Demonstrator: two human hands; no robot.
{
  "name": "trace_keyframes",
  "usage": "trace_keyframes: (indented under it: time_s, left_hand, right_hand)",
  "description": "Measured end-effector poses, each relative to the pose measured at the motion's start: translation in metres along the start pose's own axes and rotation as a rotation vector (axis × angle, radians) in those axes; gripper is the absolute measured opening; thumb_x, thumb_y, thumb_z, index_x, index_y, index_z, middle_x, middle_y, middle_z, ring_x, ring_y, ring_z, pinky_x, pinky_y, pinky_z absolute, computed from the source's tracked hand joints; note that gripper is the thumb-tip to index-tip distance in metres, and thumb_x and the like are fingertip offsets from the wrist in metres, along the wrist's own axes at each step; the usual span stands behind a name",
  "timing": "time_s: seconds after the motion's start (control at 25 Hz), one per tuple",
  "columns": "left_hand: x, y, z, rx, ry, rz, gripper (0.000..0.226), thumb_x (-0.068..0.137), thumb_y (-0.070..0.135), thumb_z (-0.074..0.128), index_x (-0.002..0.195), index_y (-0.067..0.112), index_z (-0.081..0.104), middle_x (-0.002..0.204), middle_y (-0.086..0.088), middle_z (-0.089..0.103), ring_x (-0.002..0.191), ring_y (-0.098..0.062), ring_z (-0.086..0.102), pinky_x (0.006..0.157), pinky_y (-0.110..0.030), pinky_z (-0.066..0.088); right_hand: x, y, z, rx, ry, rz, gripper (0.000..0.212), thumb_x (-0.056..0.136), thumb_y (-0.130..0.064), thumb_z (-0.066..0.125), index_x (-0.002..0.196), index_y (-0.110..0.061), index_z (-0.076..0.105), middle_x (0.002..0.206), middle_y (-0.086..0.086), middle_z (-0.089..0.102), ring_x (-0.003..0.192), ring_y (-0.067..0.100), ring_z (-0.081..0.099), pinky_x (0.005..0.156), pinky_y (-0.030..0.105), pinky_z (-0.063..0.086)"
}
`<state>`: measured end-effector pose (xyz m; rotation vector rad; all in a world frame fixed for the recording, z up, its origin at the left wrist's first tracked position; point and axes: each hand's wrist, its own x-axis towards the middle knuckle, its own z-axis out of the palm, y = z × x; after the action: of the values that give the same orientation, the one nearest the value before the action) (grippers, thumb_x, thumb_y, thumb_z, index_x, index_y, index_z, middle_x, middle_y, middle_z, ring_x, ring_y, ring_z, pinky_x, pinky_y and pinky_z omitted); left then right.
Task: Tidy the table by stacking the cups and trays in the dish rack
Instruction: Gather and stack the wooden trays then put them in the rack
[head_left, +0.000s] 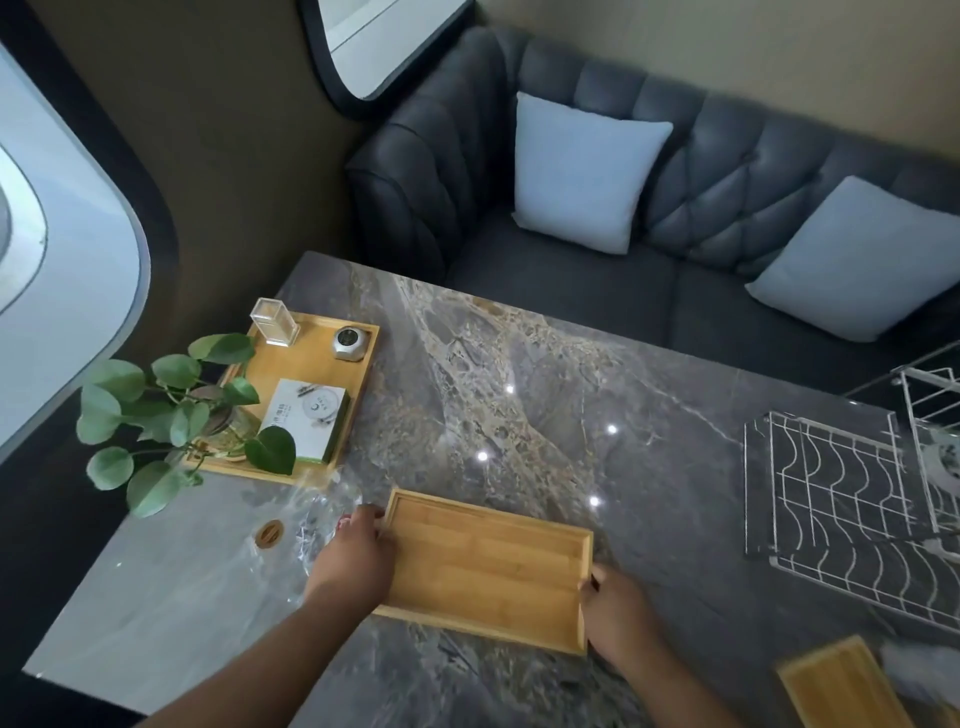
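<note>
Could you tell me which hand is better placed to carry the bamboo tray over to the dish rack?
Right, probably. The right hand grips the bamboo tray at the end nearer the dish rack; the left hand holds the far end.

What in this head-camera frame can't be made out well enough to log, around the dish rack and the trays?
- Dish rack, head view: its right part is cut off by the frame edge; the pale item inside it is blurred.
- Second wooden tray: cropped by the bottom edge.
- Clear wrapping beside the left hand: blurred; contents unreadable.
- Held tray: whether lifted or resting under the right hand is unclear.
</note>
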<state>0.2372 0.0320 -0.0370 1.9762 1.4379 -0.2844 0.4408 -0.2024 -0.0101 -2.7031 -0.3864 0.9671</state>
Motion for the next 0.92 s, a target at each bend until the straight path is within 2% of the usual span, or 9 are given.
trace_keyframes:
  time_s: [0.08, 0.28, 0.36, 0.48, 0.64, 0.8, 0.92]
  left_hand:
    - [0.004, 0.000, 0.000, 0.046, -0.036, -0.004, 0.034, 0.098, 0.029, 0.042, 0.128, 0.027, 0.058, 0.123, -0.010, 0.060, 0.104, -0.035, 0.067, 0.088, -0.041, 0.048]
    - [0.004, 0.006, 0.003, 0.121, -0.062, -0.012, 0.032, 0.101, 0.027, 0.036, 0.119, 0.027, 0.062, 0.115, -0.009, 0.064, 0.104, -0.031, 0.066, 0.083, -0.038, 0.045]
    - [0.002, 0.009, 0.007, 0.092, -0.079, 0.004, 0.033, 0.099, 0.025, 0.039, 0.123, 0.029, 0.062, 0.115, -0.009, 0.068, 0.105, -0.031, 0.065, 0.086, -0.038, 0.048]
    - [-0.005, 0.014, 0.014, 0.015, -0.089, 0.025, 0.042, 0.096, 0.022, 0.048, 0.133, 0.036, 0.061, 0.117, -0.006, 0.073, 0.103, -0.027, 0.067, 0.082, -0.031, 0.044]
    - [-0.011, 0.035, 0.027, -0.117, -0.148, 0.094, 0.047, 0.092, 0.019, 0.049, 0.134, 0.036, 0.062, 0.121, -0.009, 0.073, 0.094, -0.025, 0.064, 0.086, -0.035, 0.049]
    - [-0.013, 0.058, 0.035, -0.013, -0.123, 0.121, 0.040, 0.092, 0.022, 0.049, 0.130, 0.027, 0.063, 0.122, -0.012, 0.072, 0.106, -0.032, 0.067, 0.095, -0.040, 0.052]
    - [-0.017, 0.072, 0.024, 0.108, -0.036, 0.040, 0.050, 0.088, 0.037, 0.058, 0.135, 0.020, 0.055, 0.131, -0.013, 0.064, 0.114, -0.034, 0.063, 0.096, -0.043, 0.049]
  right_hand:
    - [0.002, -0.005, 0.002, 0.006, -0.002, 0.027, 0.024, 0.099, -0.021, 0.050, 0.113, -0.016, 0.070, 0.113, 0.010, 0.073, 0.104, 0.028, 0.067, 0.079, 0.027, 0.047]
    - [0.005, -0.008, 0.003, 0.045, -0.042, 0.101, 0.027, 0.097, -0.016, 0.047, 0.112, -0.010, 0.068, 0.118, 0.014, 0.070, 0.106, 0.031, 0.066, 0.076, 0.025, 0.043]
    - [0.006, -0.001, 0.003, 0.080, -0.054, 0.124, 0.028, 0.094, -0.013, 0.048, 0.113, -0.009, 0.068, 0.119, 0.016, 0.069, 0.108, 0.031, 0.066, 0.079, 0.027, 0.046]
    - [0.002, 0.015, 0.001, 0.151, -0.065, 0.146, 0.031, 0.088, -0.009, 0.050, 0.111, -0.011, 0.071, 0.114, 0.014, 0.072, 0.103, 0.030, 0.067, 0.086, 0.031, 0.052]
    - [0.009, 0.048, -0.010, 0.201, -0.008, 0.186, 0.028, 0.082, -0.007, 0.051, 0.099, -0.009, 0.073, 0.104, 0.015, 0.074, 0.098, 0.033, 0.069, 0.086, 0.039, 0.057]
    - [0.018, 0.062, -0.019, 0.164, -0.020, 0.176, 0.027, 0.083, -0.012, 0.053, 0.100, -0.008, 0.073, 0.105, 0.015, 0.075, 0.099, 0.033, 0.070, 0.086, 0.040, 0.058]
    - [0.016, 0.070, -0.029, 0.094, -0.107, 0.104, 0.028, 0.088, -0.023, 0.055, 0.105, -0.009, 0.072, 0.111, 0.014, 0.074, 0.102, 0.031, 0.069, 0.088, 0.039, 0.057]
